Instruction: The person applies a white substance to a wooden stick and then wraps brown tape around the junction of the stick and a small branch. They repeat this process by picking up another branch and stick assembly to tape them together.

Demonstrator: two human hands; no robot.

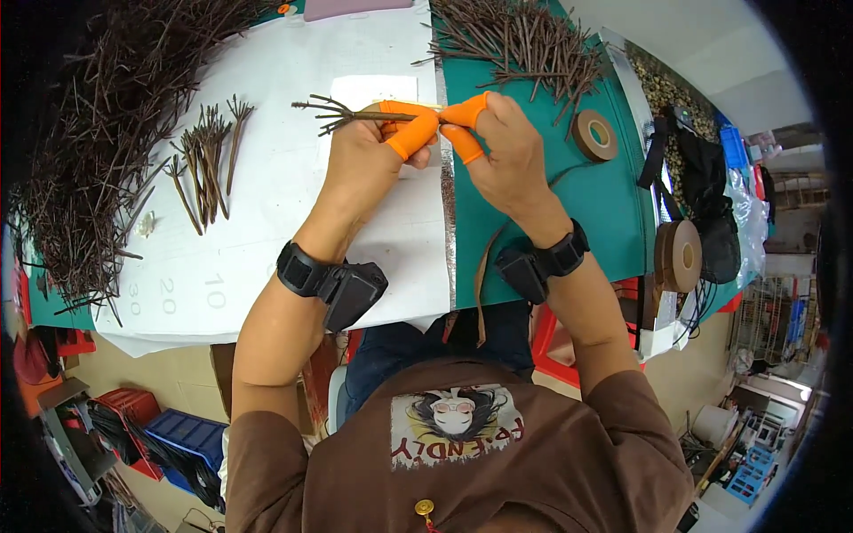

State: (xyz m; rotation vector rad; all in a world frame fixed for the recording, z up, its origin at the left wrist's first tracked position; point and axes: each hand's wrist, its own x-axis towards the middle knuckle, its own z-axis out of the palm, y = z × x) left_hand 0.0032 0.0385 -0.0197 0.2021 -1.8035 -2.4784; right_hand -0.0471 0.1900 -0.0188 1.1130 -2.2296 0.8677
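Note:
My left hand (pixel 366 164), with orange finger cots, is closed around a brown branched twig (pixel 342 114) that looks artificial. Its forked tips point left past the knuckles. My right hand (pixel 511 147), also in orange cots, pinches the twig's stem end just right of the left fingertips. Whether tape is between those fingers is too small to tell. A roll of brown tape (pixel 584 147) lies to the right of that hand, and a loose brown strip (pixel 482 284) hangs over the table's front edge. A bunch of similar branched twigs (pixel 204 164) lies left of my left hand.
A big tangled heap of dark twigs (pixel 98 151) covers the table's left side. Straight brown sticks (pixel 515 40) are piled at the far right. A larger brown tape roll (pixel 682 256) stands at the right edge. White sheeting (pixel 284 53) covers part of the green mat (pixel 609 213).

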